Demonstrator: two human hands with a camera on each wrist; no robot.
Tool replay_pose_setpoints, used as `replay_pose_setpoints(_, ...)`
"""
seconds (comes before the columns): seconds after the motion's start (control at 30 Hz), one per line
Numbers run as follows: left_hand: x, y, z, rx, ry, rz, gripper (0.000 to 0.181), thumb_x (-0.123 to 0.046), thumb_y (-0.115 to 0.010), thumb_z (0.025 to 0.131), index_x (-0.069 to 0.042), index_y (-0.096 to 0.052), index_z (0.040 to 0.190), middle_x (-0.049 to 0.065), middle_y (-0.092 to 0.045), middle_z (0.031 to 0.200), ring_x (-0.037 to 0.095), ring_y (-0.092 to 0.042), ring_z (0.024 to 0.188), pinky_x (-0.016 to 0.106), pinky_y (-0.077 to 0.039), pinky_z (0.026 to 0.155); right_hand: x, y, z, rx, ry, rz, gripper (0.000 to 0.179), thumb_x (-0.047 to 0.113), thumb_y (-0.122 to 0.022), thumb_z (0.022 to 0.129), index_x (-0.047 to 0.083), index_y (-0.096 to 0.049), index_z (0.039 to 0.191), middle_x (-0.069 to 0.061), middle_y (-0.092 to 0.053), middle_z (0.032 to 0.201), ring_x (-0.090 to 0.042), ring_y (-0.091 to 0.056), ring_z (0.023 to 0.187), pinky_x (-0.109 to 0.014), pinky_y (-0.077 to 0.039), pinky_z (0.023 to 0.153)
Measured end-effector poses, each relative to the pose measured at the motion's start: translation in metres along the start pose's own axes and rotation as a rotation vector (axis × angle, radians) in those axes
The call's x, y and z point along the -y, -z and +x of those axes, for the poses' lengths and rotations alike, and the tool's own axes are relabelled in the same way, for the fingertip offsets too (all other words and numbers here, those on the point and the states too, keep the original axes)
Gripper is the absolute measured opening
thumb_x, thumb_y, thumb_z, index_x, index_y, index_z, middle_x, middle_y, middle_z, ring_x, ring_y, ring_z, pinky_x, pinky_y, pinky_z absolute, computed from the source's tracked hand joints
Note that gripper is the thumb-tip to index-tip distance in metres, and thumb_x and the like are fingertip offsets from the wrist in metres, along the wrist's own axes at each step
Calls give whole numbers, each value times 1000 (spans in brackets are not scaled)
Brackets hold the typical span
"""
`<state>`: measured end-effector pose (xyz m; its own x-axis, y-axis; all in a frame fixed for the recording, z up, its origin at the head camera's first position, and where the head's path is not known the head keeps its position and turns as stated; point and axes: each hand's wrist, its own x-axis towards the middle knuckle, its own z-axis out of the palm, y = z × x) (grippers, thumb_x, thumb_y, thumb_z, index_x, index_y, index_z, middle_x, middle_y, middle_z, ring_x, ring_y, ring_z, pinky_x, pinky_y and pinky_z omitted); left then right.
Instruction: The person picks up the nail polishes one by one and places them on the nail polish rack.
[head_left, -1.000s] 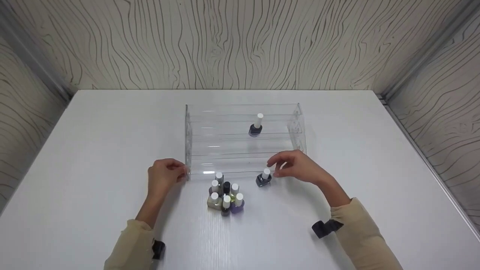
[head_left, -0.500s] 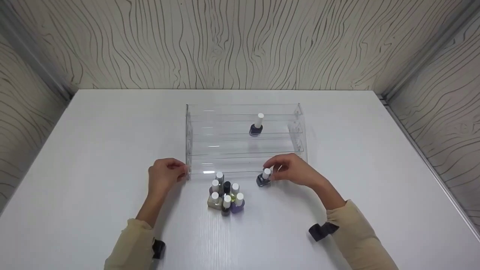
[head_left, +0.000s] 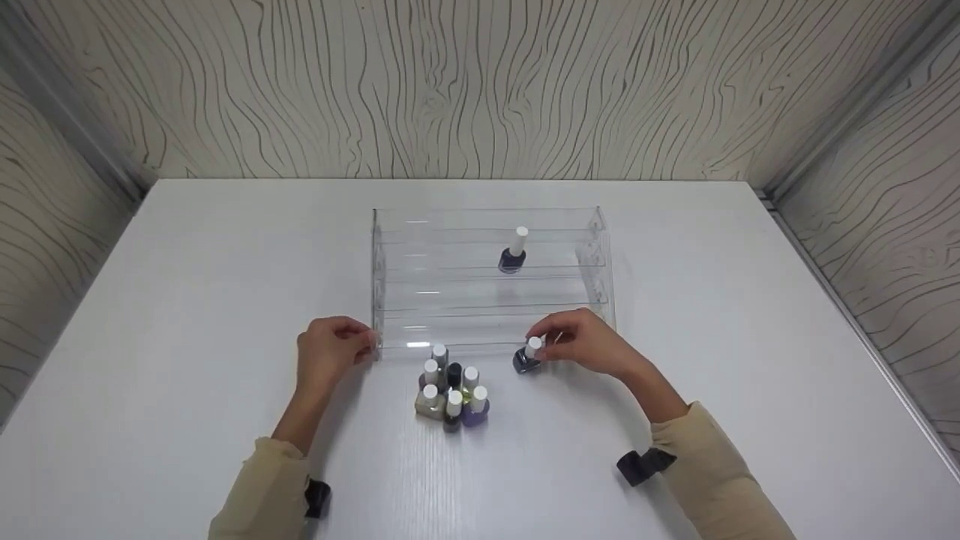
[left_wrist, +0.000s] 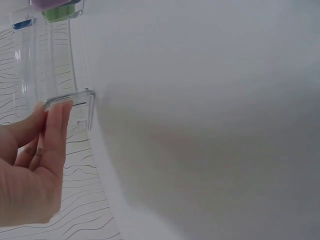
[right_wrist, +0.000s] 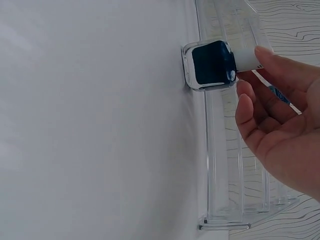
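Note:
A clear acrylic tiered rack stands on the white table. At its front left corner, my left hand pinches the side panel between thumb and fingers, also seen in the left wrist view. My right hand pinches the white cap of a dark teal nail polish bottle just in front of the rack's front edge. That bottle leans slightly in the head view; whether its base touches the table is hard to tell. A dark nail polish bottle with a white cap stands on an upper tier, right of centre.
Several nail polish bottles stand clustered in front of the rack, between my hands. Most have white caps; one has a black cap. A patterned wall rises behind the table.
My right hand has moved a little left and closed its thumb and fingers on the bottle's cap. My left hand has stayed at the rack's corner.

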<state>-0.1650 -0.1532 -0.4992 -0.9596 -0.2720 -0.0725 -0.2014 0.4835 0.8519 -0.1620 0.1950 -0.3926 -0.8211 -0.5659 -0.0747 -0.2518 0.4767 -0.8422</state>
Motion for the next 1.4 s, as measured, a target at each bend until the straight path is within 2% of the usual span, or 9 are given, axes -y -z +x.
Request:
replay_pose_setpoints(0.13,-27,11,-17,6,20,1,4,-9,-67,82,-5,-69,82,7,-64,73,15,-63,61,20,-51,48,-19,-1,4,-9,5,-3,22,7,-71,78,1,-68,100,-9,-65,88,-19,-52,70,-21,-44,59)
replay_pose_setpoints(0.23,-54,23,-33,22,32,-26,4,-4,-66,82,0,-68,81,10,-64,72,17,-64,61,20,-51,47,-20,-1,4,-14,13,-7,22,12,-72,78,5,-69,98,-5,-64,84,-17,-52,70,-21,-44,59)
replay_pose_setpoints(0.4,-69,31,-41,47,34,-83,4,1,-66,80,5,-67,81,13,-65,72,19,-65,62,22,-53,55,-20,-1,4,-21,17,-11,20,13,-72,77,6,-69,96,-2,-61,80,-15,-52,70,-21,-44,59)
replay_pose_setpoints(0.67,-61,26,-37,26,53,-36,4,-3,-67,81,0,-67,79,8,-64,70,17,-64,61,20,-51,47,-21,-2,4,-32,31,-17,20,12,-73,77,4,-69,95,-2,-61,79,-13,-51,70,-21,-44,59)
replay_pose_setpoints(0.9,-71,31,-41,48,58,-65,6,-1,-67,80,4,-67,81,11,-65,72,16,-63,62,22,-53,55,-19,-3,3,-43,21,-22,18,13,-72,77,7,-70,94,0,-61,79,-14,-52,71,-22,-45,60)
replay_pose_setpoints(1.03,-71,31,-40,47,57,-62,6,-2,-67,80,4,-67,81,11,-65,71,16,-63,60,21,-52,54,-20,-3,3,-42,21,-19,19,12,-72,77,6,-70,95,-1,-61,79,-15,-52,71,-22,-45,60)
replay_pose_setpoints(1.17,-53,22,-30,27,56,-37,5,-6,-68,80,-1,-68,79,8,-64,69,15,-63,59,18,-48,45,-20,-4,4,-43,18,-19,19,11,-72,78,6,-69,95,-1,-61,79,-16,-52,71,-22,-44,60)
replay_pose_setpoints(1.3,-24,9,-14,19,47,-36,4,-7,-69,79,-4,-68,80,6,-65,72,14,-64,62,19,-51,48,-20,-4,3,-52,20,-6,20,10,-71,78,3,-69,96,-2,-61,80,-15,-52,73,-21,-44,60)
replay_pose_setpoints(1.4,-8,2,-5,15,36,-55,5,-7,-70,78,-4,-68,81,7,-65,73,15,-64,64,25,-54,56,-19,-5,3,-56,19,7,21,9,-71,78,2,-69,97,-4,-61,80,-15,-52,73,-21,-43,60)
